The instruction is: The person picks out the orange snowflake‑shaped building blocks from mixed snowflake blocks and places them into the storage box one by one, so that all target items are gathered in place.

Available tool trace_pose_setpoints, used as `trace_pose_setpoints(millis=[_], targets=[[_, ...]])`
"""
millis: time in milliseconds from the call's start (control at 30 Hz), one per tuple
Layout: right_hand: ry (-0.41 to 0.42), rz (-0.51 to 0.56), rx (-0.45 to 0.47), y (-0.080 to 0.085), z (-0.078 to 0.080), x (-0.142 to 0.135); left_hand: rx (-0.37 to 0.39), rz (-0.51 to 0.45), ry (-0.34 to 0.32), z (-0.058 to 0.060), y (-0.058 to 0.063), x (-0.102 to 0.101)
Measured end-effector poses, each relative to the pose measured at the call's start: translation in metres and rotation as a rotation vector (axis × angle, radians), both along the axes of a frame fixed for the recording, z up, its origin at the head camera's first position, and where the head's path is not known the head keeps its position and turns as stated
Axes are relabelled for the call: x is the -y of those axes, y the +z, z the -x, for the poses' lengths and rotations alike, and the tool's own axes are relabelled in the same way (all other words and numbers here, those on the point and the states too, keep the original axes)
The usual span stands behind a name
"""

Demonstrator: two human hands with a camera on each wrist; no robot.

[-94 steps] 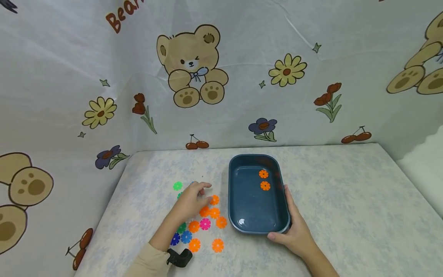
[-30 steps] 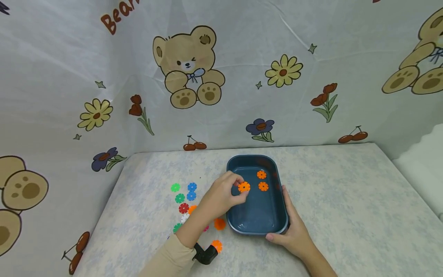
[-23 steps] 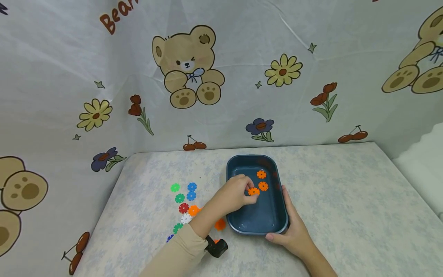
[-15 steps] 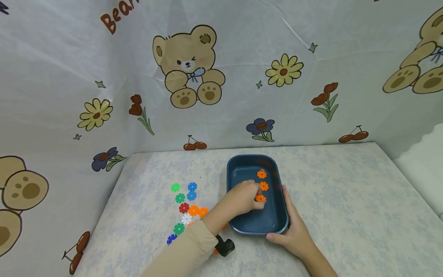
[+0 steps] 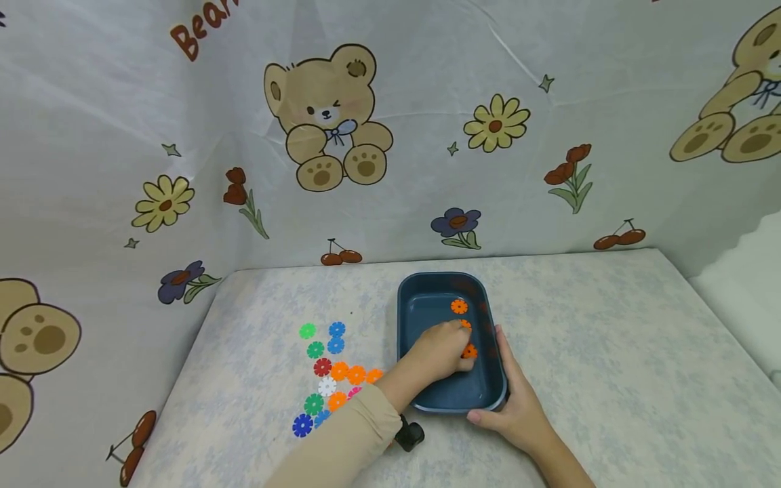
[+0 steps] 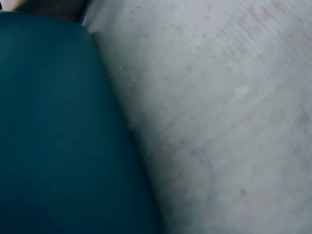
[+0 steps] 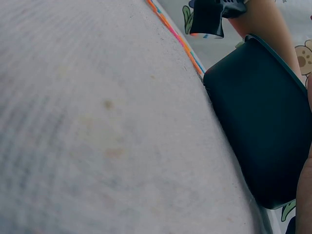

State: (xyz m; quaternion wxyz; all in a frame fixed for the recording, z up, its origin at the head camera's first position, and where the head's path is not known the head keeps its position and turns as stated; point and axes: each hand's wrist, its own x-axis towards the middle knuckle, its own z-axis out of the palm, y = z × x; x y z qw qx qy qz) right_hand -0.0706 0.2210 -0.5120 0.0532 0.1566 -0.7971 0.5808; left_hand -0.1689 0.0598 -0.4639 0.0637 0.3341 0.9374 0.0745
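My left hand (image 5: 442, 349) reaches into a dark blue tray (image 5: 421, 288) and pinches an orange slotted toy disc (image 5: 469, 352) between thumb and fingers, low over the floor. Beyond it in the tray lies another orange disc (image 5: 459, 306); a third orange disc (image 5: 466, 324) is partly hidden by the fingers. My right hand (image 5: 518, 407) grips the tray's near right corner, thumb at the front rim and fingers along the side. In the right wrist view, the tray's outer wall (image 7: 258, 122) shows beside part of that hand (image 7: 304, 190). The left wrist view shows mostly tray wall (image 6: 58, 126).
Left of the tray lie several loose discs, among them a light green disc (image 5: 308, 331), a red disc (image 5: 323, 367), a white disc (image 5: 327, 386) and a dark blue disc (image 5: 302, 425). My left sleeve (image 5: 348, 434) covers some. A black wrist camera (image 5: 410, 436) hangs at that wrist.
My left hand has picked an orange disc from the table, carried it right into the tray, and lowered it toward the right wall, below the other two. My right hand stays on the tray.
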Motion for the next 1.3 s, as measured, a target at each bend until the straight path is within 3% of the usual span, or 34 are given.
trace_pose_setpoints(millis=[200, 367, 467, 600, 700, 800, 933, 1067, 1300], targets=[[-0.003, -0.004, 0.003, 0.001, 0.000, 0.000, -0.076, 0.011, -0.005, 0.002, -0.003, -0.002], [-0.009, -0.009, -0.002, 0.001, 0.001, 0.001, -0.058, -0.026, 0.009, 0.004, 0.002, 0.002], [-0.007, -0.015, -0.011, 0.000, 0.001, 0.001, -0.045, -0.114, 0.016, 0.002, 0.014, 0.010], [-0.020, -0.037, -0.025, -0.002, 0.002, 0.000, 0.011, -0.296, 0.039, -0.004, 0.040, 0.033], [-0.034, -0.044, -0.027, -0.002, 0.002, 0.000, 0.075, -0.429, 0.086, -0.013, 0.056, 0.059], [-0.044, -0.048, -0.013, -0.002, 0.001, 0.000, 0.121, -0.524, 0.161, -0.026, 0.061, 0.092], [-0.046, -0.056, 0.010, 0.000, -0.001, 0.003, 0.162, -0.541, 0.293, -0.042, 0.048, 0.140], [-0.048, -0.060, 0.002, 0.001, -0.001, 0.003, 0.191, -0.453, 0.398, -0.052, 0.025, 0.180], [-0.037, -0.038, 0.000, 0.001, 0.000, 0.002, 0.239, -0.343, 0.442, -0.061, -0.007, 0.213]])
